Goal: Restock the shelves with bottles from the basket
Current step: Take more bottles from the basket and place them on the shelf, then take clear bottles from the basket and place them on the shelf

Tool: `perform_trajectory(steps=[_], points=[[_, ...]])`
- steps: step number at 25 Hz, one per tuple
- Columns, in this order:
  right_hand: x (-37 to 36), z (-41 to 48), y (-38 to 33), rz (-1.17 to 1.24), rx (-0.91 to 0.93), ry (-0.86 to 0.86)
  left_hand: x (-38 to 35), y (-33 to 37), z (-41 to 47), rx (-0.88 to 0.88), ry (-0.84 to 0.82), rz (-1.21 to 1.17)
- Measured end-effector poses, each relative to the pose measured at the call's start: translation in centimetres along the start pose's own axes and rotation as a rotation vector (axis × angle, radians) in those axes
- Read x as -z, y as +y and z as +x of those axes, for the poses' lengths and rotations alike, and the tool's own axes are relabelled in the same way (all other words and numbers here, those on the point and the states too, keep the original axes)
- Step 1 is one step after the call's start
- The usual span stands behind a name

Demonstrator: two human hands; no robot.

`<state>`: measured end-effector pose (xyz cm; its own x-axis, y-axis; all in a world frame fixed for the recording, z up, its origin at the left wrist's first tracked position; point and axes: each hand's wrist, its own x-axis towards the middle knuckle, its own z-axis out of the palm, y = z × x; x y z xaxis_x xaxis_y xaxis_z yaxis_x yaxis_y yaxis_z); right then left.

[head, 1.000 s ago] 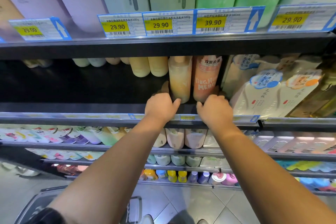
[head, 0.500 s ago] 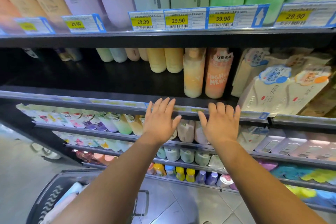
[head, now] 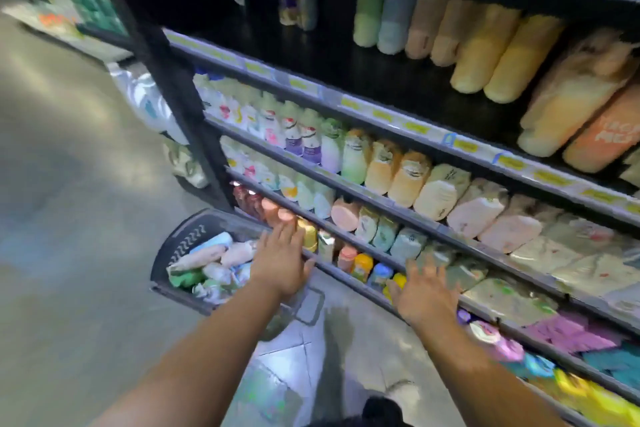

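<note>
From the camera on the head, the whole picture is blurred by motion. The person stands close to the shelves (head: 325, 95), which run in several levels from the left middle to the right edge. Small yellow price tags (head: 464, 146) sit along the front rails. On the upper dark level stands a row of pale bottles, among them two yellow bottles (head: 502, 55) side by side, and further right an orange bottle (head: 602, 135) with white letters that I cannot read. The lower levels are packed with small bottles and pouches in many colours.

The basket (head: 183, 236) is dark and stands on the floor (head: 69, 184), just beside the foot of the shelves. Inside it lie the bottles (head: 207, 255) for restocking, pale pink, white and green, piled on their sides. A grey handle (head: 308, 305) sticks out on its near side.

The left hand (head: 282, 260) is stretched out with the fingers straight and a little spread; it holds nothing, and in the picture it covers the right edge of the basket. The right hand (head: 426, 295) is also released, fingers spread, empty, in front of the lowest levels. The two hands are apart from each other. Both bare forearms reach in from the bottom edge.
</note>
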<state>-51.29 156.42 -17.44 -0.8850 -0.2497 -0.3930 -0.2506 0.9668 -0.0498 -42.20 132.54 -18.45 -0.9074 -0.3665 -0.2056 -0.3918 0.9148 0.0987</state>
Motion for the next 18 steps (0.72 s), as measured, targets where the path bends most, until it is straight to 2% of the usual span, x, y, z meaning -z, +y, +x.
perform_trajectory(steps=[4, 9, 18], points=[[-2.9, -2.8, -9.7, -0.135, 0.200, -0.048, -2.4, -9.2, -7.4, 0.180, -0.033, -0.034], [-5.4, -5.1, -19.0, -0.228, 0.390, -0.051, -4.0, -15.8, -13.2, 0.329, -0.030, -0.142], [-9.5, -1.9, -31.9, -0.273, 0.579, -0.151, -4.6, -25.2, -13.2, 0.466, -0.047, -0.223]])
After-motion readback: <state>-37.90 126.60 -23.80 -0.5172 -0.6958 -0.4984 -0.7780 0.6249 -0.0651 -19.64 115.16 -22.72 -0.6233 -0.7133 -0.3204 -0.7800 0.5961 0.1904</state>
